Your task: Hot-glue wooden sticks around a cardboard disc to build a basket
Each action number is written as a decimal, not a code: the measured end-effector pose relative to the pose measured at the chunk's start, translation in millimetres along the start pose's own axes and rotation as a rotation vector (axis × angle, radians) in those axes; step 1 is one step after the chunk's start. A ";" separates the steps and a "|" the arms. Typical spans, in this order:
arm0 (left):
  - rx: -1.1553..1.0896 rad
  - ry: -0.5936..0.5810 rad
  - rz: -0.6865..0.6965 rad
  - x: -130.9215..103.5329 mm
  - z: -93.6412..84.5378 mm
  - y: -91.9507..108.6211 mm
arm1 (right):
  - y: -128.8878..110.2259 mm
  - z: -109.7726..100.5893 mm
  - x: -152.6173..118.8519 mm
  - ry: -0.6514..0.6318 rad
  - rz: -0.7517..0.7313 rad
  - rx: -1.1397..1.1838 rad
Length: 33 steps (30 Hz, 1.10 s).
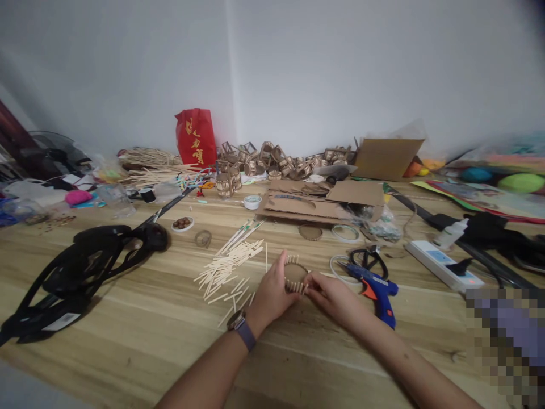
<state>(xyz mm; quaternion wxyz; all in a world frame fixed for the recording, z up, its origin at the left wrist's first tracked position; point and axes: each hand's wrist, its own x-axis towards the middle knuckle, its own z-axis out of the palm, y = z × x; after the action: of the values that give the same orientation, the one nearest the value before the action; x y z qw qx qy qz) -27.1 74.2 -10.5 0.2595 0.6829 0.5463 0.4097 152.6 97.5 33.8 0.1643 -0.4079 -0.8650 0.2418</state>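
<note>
While the left hand (272, 292) encloses the left side of the round piece (295, 272), the right hand (327, 291) engages its near right rim. The round piece, a brown disc with short upright sticks along parts of its rim, is located between the two hands. Sticks are visible at the far left edge and along the near edge; the remainder of the rim is partly covered by the hands.

The left fingers are curved and partly open, to the width of the section they hold; one extends along the left side toward the far rim, and the thumb lies at the near edge. The right fingers are drawn together in a narrow pinch on the piece; whether the pinch bears on the disc or on a stick cannot be determined. Contact between the piece and the tabletop (170, 369) cannot be confirmed.

Loose sticks (232, 264) are spread to the left of the left hand. A blue glue gun (383, 292) lies to the right, just beyond the right forearm. A second disc (310, 232) and a pale ring (345, 233) lie beyond the piece, in front of stacked cardboard (298, 205).
</note>
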 end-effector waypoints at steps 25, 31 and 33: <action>0.022 -0.010 0.009 -1.4 -1.6 4.1 | 4.3 6.4 -3.0 -0.004 -0.008 -0.077; 0.054 -0.013 0.019 -0.9 -1.2 2.1 | 4.3 6.7 -3.7 0.017 -0.036 -0.067; 0.057 -0.011 0.017 -0.8 -1.1 2.0 | 4.6 7.1 -4.0 0.018 -0.042 -0.067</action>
<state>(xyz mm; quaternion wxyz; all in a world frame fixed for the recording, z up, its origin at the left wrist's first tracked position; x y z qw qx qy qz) -27.1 72.8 -8.5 0.2396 0.6968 0.5506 0.3922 154.6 94.9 25.0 0.1631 -0.3971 -0.8794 0.2056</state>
